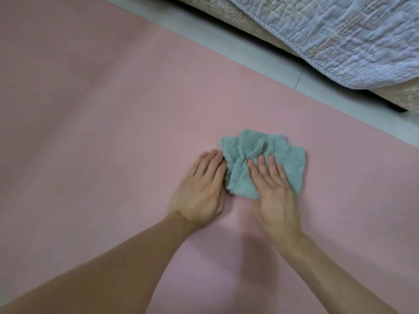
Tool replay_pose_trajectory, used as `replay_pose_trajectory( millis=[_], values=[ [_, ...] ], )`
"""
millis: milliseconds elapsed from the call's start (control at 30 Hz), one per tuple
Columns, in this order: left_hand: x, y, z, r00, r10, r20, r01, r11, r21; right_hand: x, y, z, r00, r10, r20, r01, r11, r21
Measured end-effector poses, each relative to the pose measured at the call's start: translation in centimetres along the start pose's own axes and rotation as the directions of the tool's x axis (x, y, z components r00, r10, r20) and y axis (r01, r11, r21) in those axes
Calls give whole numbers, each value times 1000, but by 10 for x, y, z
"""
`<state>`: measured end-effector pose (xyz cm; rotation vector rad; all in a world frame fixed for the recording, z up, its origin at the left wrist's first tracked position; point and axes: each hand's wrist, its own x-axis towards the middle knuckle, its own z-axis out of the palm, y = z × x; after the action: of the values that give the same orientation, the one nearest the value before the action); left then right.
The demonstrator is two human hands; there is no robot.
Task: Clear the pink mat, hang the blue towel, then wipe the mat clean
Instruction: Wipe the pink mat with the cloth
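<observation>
A ribbed pink mat [102, 123] covers most of the floor in view. On it, right of centre, lies a small crumpled teal cloth [256, 150]. My right hand [274, 191] lies flat on the cloth's lower right part, fingers spread and pressing it onto the mat. My left hand [201, 191] rests flat on the mat just left of the cloth, its fingertips touching the cloth's left edge. Neither hand curls around anything. No blue towel is in view.
A bed with a pale blue quilted cover [340, 37] hanging over a beige base [226, 17] stands at the upper right. A strip of pale tiled floor [260, 60] runs between the bed and the mat's far edge.
</observation>
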<state>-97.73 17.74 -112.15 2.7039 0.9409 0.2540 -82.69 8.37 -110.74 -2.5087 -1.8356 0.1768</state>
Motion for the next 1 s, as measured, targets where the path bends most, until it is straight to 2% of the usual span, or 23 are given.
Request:
replay_pose_trajectory(
  millis=[200,400,633,767,867,1000],
  values=[
    [-3,1,-3,998,-12,68,8,998,62,-76,-41,4,1000,-27,-8,28,997,75],
    [-5,-2,1,995,-4,96,-1,999,50,-115,-69,12,997,38,-64,-27,986,163],
    [-7,1,0,994,5,107,-13,997,74,-132,-72,18,999,-31,-34,35,990,140],
    [-11,1,-6,988,47,150,-57,996,65,-130,-69,16,1000,-21,15,18,986,168],
    [-37,-5,-16,983,127,132,-135,990,50,-133,-74,13,1000,2,9,-4,980,199],
    [-64,-14,-15,969,196,151,-206,977,48,-166,-84,18,994,-110,-27,113,961,252]
  ],
)
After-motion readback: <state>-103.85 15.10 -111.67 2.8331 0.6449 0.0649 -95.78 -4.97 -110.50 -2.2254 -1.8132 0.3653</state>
